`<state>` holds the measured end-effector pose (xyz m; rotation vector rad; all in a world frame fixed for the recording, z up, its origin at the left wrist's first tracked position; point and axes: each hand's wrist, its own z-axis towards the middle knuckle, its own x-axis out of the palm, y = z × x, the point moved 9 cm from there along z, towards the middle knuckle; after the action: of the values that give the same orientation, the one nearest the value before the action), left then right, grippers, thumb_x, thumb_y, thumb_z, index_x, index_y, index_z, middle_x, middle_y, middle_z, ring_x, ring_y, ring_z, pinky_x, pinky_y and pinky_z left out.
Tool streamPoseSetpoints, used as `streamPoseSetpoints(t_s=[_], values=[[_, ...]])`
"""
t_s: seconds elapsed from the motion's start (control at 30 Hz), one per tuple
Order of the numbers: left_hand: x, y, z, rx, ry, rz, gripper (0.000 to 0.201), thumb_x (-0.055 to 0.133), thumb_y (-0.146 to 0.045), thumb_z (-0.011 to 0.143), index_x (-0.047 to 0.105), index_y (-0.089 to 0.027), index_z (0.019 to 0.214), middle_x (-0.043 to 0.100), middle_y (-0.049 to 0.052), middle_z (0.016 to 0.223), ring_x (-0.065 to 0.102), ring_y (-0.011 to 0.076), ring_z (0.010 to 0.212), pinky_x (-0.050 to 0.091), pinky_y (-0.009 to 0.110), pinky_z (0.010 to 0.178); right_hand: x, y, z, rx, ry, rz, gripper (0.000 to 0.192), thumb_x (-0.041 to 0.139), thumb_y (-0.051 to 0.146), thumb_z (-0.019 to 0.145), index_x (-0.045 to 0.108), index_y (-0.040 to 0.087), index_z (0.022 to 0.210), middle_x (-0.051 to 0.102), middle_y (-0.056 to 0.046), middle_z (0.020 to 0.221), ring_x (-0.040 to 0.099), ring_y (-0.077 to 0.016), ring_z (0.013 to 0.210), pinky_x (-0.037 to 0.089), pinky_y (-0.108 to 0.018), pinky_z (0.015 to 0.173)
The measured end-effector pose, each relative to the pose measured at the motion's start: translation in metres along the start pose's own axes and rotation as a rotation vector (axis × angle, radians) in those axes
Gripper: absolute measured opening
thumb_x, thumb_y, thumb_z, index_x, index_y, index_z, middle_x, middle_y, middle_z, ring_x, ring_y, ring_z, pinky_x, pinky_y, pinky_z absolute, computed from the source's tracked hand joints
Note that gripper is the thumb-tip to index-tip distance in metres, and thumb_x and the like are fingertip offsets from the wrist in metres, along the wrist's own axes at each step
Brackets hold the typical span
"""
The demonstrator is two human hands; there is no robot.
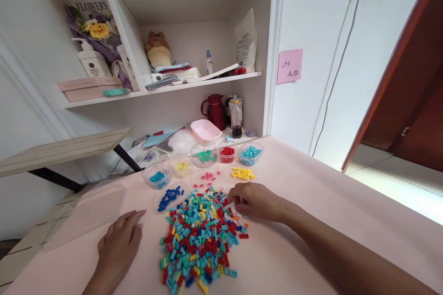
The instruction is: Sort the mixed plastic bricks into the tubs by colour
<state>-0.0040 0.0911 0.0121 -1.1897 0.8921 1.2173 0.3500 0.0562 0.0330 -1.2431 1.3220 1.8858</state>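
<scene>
A wide heap of small mixed-colour building bricks (199,235) covers the middle of the pink tabletop. At the heap's upper right edge is my right hand (254,200), its fingers curled down among the bricks; whatever the fingertips pinch is hidden. My left hand (121,244) rests on the table left of the heap, fingers loosely spread, holding nothing. Behind the heap, clear tubs hold bricks sorted by colour: dark blue bricks (169,198), blue bricks (158,178), pale yellow bricks (181,168), green bricks (205,156), red bricks (227,153), turquoise bricks (250,153), yellow bricks (243,174) and pink bricks (208,176).
A clear lid or tray (100,207) lies at the left. At the back stand a pink basin (205,130), a dark red jug (216,113) and a bottle (236,120). A wooden-topped stand (65,150) juts in from the left, below a white shelf (207,82).
</scene>
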Motion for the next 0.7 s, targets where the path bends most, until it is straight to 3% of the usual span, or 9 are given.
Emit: streamPoseSetpoints(t_s=[0.23, 0.43, 0.7], values=[[0.001, 0.001, 0.000, -0.003, -0.001, -0.005, 0.042, 0.031, -0.031, 0.092, 0.060, -0.034, 0.122, 0.054, 0.001, 0.136, 0.044, 0.0240, 0.129, 0.033, 0.048, 0.104, -0.005, -0.002, 0.003, -0.028, -0.127, 0.036, 0.031, 0.051, 0.015, 0.082, 0.068, 0.027, 0.105, 0.067, -0.003, 0.100, 0.062, -0.0160, 0.082, 0.044, -0.027, 0.071], [0.003, 0.000, 0.000, 0.001, 0.016, -0.018, 0.043, 0.031, -0.030, 0.092, 0.059, -0.032, 0.124, 0.052, 0.002, 0.138, 0.041, 0.0234, 0.131, 0.031, 0.048, 0.105, 0.005, 0.000, 0.004, -0.067, -0.117, 0.012, 0.033, 0.050, 0.017, 0.086, 0.066, 0.029, 0.111, 0.064, -0.004, 0.105, 0.062, -0.0177, 0.089, 0.045, -0.029, 0.076], [0.002, -0.001, -0.003, -0.001, 0.028, -0.029, 0.042, 0.032, -0.030, 0.092, 0.059, -0.031, 0.125, 0.052, 0.003, 0.139, 0.042, 0.0241, 0.129, 0.030, 0.048, 0.105, 0.005, 0.000, 0.003, -0.023, -0.067, 0.043, 0.028, 0.049, 0.011, 0.082, 0.064, 0.024, 0.102, 0.063, -0.005, 0.101, 0.059, -0.0169, 0.086, 0.045, -0.028, 0.073]])
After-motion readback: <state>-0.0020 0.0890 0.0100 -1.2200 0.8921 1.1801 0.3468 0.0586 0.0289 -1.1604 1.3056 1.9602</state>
